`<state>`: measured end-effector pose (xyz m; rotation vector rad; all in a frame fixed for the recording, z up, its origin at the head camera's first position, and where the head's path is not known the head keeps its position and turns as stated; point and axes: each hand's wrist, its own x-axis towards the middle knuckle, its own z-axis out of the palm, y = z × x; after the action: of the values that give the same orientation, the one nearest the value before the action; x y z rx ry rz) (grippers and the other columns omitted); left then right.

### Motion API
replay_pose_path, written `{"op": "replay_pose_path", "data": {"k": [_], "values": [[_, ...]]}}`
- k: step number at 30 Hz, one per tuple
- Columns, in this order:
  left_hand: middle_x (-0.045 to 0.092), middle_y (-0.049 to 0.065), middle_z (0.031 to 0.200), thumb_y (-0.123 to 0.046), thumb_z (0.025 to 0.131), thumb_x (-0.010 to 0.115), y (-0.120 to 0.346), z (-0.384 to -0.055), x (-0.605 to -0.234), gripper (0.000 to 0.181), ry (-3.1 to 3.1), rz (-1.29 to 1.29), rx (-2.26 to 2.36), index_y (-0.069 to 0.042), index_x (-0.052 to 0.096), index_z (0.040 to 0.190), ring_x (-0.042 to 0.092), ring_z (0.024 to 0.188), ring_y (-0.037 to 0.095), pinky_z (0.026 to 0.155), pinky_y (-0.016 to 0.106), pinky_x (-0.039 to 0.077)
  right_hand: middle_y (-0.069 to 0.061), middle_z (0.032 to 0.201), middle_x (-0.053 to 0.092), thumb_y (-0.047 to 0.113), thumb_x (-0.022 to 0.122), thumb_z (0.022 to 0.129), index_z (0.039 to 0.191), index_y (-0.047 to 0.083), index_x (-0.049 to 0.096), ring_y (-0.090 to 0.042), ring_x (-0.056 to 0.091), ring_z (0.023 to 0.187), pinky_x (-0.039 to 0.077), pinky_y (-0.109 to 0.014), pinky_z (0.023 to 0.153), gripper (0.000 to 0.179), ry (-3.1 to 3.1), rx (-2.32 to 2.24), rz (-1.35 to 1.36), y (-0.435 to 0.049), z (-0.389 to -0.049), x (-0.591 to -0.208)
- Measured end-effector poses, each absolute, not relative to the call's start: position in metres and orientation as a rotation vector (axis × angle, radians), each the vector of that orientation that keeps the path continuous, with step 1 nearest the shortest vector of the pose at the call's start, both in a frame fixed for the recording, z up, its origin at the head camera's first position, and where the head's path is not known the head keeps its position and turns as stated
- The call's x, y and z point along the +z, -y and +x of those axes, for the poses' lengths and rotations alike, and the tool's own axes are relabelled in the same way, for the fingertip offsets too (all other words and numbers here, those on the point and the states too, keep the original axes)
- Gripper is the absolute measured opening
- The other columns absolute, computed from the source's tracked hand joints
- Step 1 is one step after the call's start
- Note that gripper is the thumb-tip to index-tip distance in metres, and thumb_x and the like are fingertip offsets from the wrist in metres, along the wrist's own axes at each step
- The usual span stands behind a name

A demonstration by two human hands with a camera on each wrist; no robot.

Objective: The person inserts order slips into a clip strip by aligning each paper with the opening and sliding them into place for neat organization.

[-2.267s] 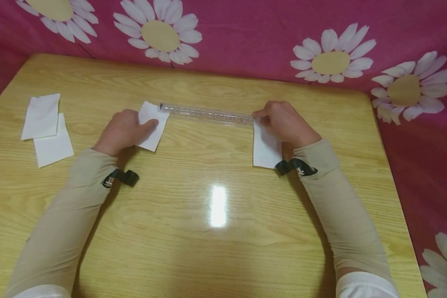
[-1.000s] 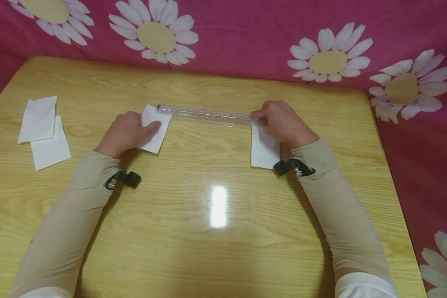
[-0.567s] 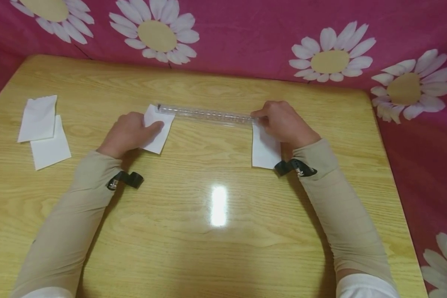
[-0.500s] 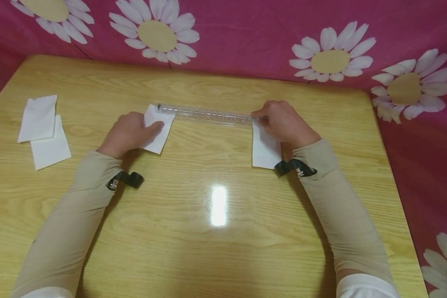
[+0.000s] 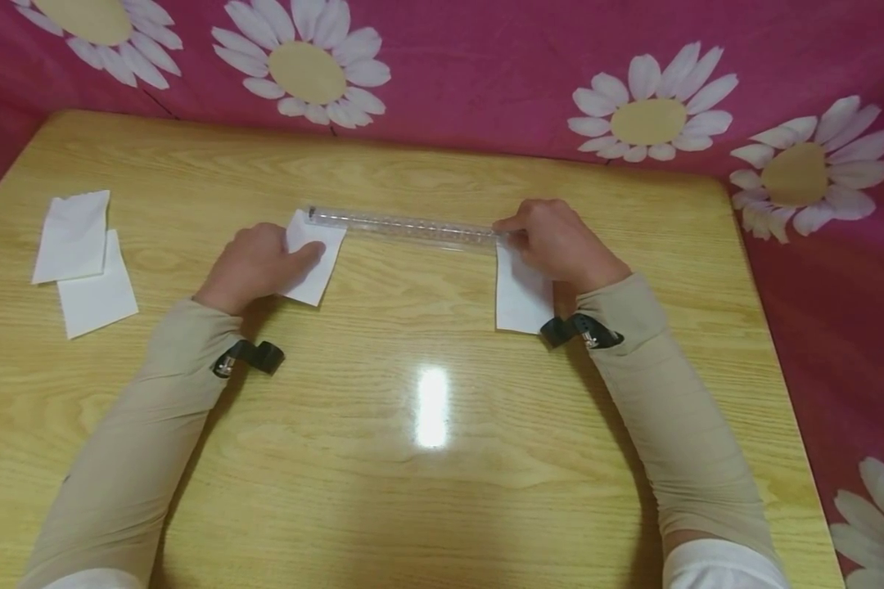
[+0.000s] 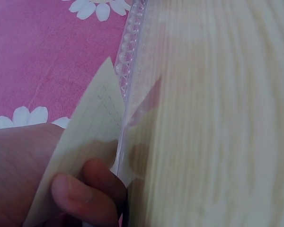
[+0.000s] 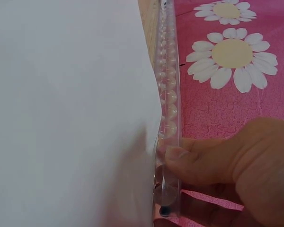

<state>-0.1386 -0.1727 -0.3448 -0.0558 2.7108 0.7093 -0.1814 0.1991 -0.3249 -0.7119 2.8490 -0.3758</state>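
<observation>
Pinched at one end, the clear beaded strip looks easily twisted.
The right hand pinches the strip's near end; the right paper sits just below that grip, though I can't tell whether the fingers hold it too. The left hand pinches the left paper by the strip's other end. If nothing braces that end, I'd expect it to swing; a sharp pull could crease or tear the left paper. Farther out, left of the left grip, two loose papers overlap on the table, where a stray sleeve might drag them.
</observation>
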Motion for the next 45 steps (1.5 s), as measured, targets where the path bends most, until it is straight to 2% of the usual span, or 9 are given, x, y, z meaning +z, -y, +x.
{"op": "replay_pose_path", "data": {"k": [16, 25, 45], "values": [[0.057, 0.012, 0.079, -0.051, 0.102, 0.053, 0.166, -0.139, -0.343, 0.053, -2.711, -0.036, 0.695, 0.000, 0.064, 0.090, 0.053, 0.072, 0.026, 0.059, 0.032, 0.039, -0.021, 0.101, 0.071, 0.001, 0.056, 0.101, 0.129, 0.009, 0.071, -0.024, 0.048, 0.077, 0.039, -0.033, 0.066, 0.033, -2.853, -0.368, -0.724, -0.200, -0.183, -0.326], [0.059, 0.014, 0.083, -0.052, 0.102, 0.052, 0.162, -0.140, -0.343, 0.055, -2.704, -0.052, 0.663, 0.002, 0.065, 0.098, 0.054, 0.074, 0.027, 0.060, 0.032, 0.040, -0.021, 0.101, 0.071, 0.000, 0.055, 0.101, 0.129, 0.009, 0.071, -0.024, 0.047, 0.076, 0.039, -0.033, 0.065, 0.034, -2.851, -0.364, -0.718, -0.199, -0.183, -0.326], [0.058, 0.013, 0.082, -0.052, 0.102, 0.052, 0.158, -0.141, -0.345, 0.054, -2.697, -0.051, 0.687, 0.000, 0.063, 0.094, 0.054, 0.071, 0.026, 0.058, 0.031, 0.041, -0.021, 0.101, 0.071, 0.001, 0.056, 0.101, 0.130, 0.009, 0.071, -0.024, 0.048, 0.076, 0.039, -0.032, 0.065, 0.033, -2.850, -0.358, -0.726, -0.199, -0.182, -0.325]]}}
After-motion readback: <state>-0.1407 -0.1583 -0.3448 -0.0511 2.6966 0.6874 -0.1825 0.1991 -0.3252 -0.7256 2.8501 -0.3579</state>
